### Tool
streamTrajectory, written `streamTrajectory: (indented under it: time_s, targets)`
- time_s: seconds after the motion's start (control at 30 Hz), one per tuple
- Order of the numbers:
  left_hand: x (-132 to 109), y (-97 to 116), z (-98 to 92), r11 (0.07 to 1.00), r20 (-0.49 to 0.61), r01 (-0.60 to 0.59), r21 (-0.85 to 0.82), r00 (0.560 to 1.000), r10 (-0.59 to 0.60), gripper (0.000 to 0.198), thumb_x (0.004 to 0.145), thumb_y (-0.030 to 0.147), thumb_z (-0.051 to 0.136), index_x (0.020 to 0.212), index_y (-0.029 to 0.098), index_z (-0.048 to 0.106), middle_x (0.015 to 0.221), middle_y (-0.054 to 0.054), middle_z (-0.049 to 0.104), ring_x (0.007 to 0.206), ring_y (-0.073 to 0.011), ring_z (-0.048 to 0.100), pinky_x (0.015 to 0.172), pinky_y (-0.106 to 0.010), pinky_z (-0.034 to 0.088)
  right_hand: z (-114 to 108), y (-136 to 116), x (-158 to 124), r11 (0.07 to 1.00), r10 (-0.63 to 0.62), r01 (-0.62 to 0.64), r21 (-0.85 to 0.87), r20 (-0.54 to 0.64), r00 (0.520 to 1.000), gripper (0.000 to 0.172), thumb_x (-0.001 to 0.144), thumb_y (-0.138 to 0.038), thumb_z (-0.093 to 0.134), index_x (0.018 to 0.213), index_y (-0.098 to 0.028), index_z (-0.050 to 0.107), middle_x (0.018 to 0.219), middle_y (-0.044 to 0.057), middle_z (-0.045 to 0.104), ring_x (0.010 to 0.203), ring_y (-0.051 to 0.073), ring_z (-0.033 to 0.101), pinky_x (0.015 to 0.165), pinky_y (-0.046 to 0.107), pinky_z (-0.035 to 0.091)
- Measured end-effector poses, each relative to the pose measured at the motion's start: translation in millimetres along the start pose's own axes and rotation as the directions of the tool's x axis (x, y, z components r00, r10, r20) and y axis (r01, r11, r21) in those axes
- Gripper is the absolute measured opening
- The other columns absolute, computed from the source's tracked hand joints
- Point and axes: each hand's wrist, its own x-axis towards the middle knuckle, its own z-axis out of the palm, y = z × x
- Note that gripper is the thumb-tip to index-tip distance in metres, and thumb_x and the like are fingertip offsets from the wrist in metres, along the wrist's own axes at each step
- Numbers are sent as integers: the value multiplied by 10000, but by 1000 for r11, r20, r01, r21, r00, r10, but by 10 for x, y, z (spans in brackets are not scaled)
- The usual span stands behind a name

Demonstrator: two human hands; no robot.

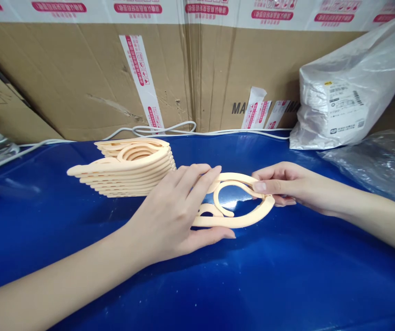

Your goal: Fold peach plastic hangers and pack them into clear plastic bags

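A cream plastic folding clothes hanger is held just above the blue tabletop between my two hands, its arms folded together and its hook curled inside the loop. My left hand lies over the hanger's left part, fingers across the top and thumb along the near side, hiding that end. My right hand pinches the right end between thumb and fingers. Behind my left hand stands a neat stack of matching folded hangers, all pointing the same way.
Large cardboard boxes with printed tape line the back of the blue table. A white cable runs along their base. At the right stand a white plastic bag with a label and crumpled clear plastic.
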Motion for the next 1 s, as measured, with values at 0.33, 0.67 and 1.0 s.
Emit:
streamTrajectory:
  time_s: [0.33,0.67,1.0]
  targets:
    - [-9,-21,19,994,5,-59,94,998,59,858,934,693,487,1361,-51,467,1240,-252,622,1124,-363,617,957,-467,516,53,16,1,999,-30,31,-37,7,1000,373,871,-491,697,709,-177,576,561,-63,385,491,55,280,416,241,121]
    - [130,79,-266,998,25,-18,61,1000,17,772,982,617,460,1377,-46,475,1255,-243,604,1137,-351,604,991,-465,510,28,-5,-32,987,-147,139,-76,-106,984,573,999,-621,370,736,-174,614,574,-5,535,455,84,370,413,247,242]
    - [-11,-847,-1110,930,120,348,119,925,-361,646,906,746,401,1422,372,505,1263,32,552,1146,-304,565,948,-463,482,-183,100,64,302,-530,200,-932,10,848,379,1002,-453,498,1261,-211,631,1373,116,599,1248,281,569,1023,500,448]
